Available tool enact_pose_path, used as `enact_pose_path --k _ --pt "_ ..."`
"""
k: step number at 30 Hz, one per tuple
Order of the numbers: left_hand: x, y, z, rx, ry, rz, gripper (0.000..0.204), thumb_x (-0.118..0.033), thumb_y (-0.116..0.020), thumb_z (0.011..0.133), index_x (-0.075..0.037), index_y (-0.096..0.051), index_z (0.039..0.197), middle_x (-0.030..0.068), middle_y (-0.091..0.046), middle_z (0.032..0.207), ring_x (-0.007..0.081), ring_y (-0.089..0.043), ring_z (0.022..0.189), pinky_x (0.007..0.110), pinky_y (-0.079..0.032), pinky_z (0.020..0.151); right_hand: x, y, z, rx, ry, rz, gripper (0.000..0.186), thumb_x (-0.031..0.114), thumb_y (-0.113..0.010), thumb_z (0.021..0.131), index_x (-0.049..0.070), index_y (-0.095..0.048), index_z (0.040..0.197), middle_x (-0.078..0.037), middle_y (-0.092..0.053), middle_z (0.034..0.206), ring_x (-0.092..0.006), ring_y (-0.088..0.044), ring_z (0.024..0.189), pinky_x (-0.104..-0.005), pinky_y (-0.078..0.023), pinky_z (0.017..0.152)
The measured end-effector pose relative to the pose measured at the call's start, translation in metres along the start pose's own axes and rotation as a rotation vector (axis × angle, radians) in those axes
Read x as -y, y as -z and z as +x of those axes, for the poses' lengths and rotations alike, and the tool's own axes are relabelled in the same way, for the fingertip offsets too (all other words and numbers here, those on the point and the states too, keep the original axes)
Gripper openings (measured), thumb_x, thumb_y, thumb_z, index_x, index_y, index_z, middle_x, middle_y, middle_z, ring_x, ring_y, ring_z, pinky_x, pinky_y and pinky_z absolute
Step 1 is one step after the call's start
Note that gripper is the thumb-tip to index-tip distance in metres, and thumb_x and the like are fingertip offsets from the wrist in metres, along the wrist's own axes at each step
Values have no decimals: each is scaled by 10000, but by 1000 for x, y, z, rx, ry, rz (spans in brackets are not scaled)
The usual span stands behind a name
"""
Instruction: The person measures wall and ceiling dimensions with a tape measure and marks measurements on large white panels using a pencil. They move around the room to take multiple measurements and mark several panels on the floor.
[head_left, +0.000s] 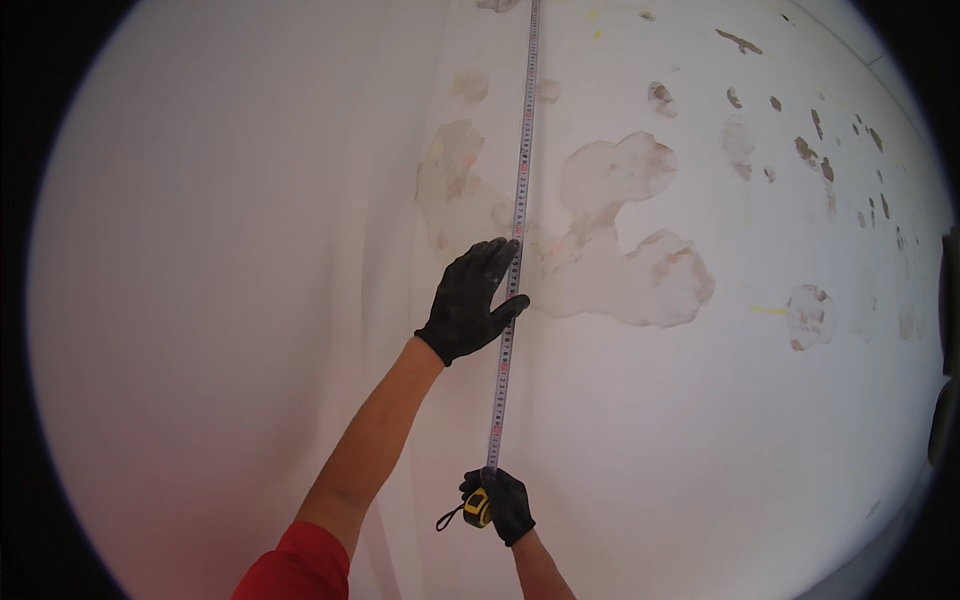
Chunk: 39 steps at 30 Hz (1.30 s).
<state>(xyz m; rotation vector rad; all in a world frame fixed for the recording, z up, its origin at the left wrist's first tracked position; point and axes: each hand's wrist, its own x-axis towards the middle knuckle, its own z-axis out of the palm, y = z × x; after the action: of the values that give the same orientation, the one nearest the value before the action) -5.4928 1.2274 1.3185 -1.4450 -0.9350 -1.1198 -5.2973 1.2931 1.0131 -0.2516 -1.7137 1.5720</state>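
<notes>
A long metal tape measure blade (522,170) runs up a white wall, leaning slightly to the right toward the top, where it leaves the picture. My left hand (470,300), in a black glove, lies against the wall with fingers stretched out and thumb apart. Its index fingertip and thumb tip touch the blade. Lower down, my right hand (510,507), also in a black glove, is closed around the yellow and black tape measure case (477,508), partly hidden by the fingers. The blade comes out at the top of this hand, and a black wrist loop (448,518) hangs from the case.
Pale filler patches (625,225) with brownish areas mark the wall beside the blade. Several dark chipped spots (808,152) are scattered at the upper right. A vertical bend in the wall (365,250) runs left of the blade. Dark objects (945,420) stand at the right rim.
</notes>
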Motion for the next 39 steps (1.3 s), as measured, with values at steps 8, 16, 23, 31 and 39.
enact_pose_path --k 8,16,23,31,39 --pt "-16 26 23 188 -63 187 974 -576 -816 958 -45 -457 1691 175 -367 1798 419 -364 1622 542 -350 1295 37 -14 -2 -63 -23 51 374 293 -562 1202 -26 -755 1205 -108 -801 1004 -198 -771 899 -358 -640 820" --pt "-25 31 47 351 -70 212 1087 -554 -868 910 -37 -372 1727 219 -378 1786 443 -348 1644 567 -285 1349 52 -18 7 -109 -71 41 364 290 -571 1196 -22 -758 1192 -112 -803 1003 -201 -773 899 -361 -639 820" --pt "-31 44 52 432 -60 244 1228 -558 -955 797 -31 -359 1732 213 -383 1782 429 -324 1666 593 -276 1357 43 -22 7 -108 -48 105 342 260 -579 1192 -29 -761 1194 -124 -807 1005 -217 -774 891 -369 -641 816" --pt "-28 33 57 430 -46 253 1254 -551 -970 768 -65 -352 1744 178 -358 1806 419 -292 1682 594 -281 1346 46 -27 6 -125 24 33 336 252 -556 1200 -10 -764 1225 -116 -806 991 -193 -759 865 -351 -624 812" --pt "15 -22 28 412 -129 279 1192 -467 -952 830 -82 -330 1772 166 -312 1843 412 -262 1698 524 -266 1372 -104 -21 -73 -202 -109 110 308 287 -586 1186 36 -760 1225 -62 -746 935 -151 -716 865 -336 -596 817"
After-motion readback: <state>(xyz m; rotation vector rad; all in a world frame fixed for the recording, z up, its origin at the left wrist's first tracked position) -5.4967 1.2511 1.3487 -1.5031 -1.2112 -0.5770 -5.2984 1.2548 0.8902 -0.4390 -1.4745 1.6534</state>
